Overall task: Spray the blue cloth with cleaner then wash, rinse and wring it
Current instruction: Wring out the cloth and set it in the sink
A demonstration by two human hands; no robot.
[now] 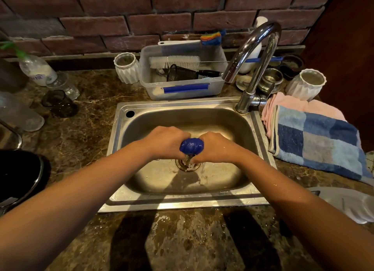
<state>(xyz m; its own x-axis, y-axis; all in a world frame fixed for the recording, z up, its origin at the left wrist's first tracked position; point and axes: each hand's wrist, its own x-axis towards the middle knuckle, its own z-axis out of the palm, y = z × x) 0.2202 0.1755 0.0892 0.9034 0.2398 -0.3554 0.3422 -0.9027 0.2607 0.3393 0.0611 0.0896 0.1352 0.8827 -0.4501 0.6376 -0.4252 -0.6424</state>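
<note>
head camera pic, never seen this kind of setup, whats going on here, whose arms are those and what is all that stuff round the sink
There is no machine here. A person wears one wide-angle camera on the head, looking forward and down, so the two bare arms reaching in from the bottom are their own.

The left hand and right hand are both closed around a balled-up blue cloth, held over the drain of a steel sink. Water drips from it, which suggests wringing. No water shows at the tap.

Behind the sink stands a clear plastic tub with a white brush across it, and a white ribbed cup beside it. To the right, a blue checked towel lies over a pink cloth. The marble counter is wet near the front.
</note>
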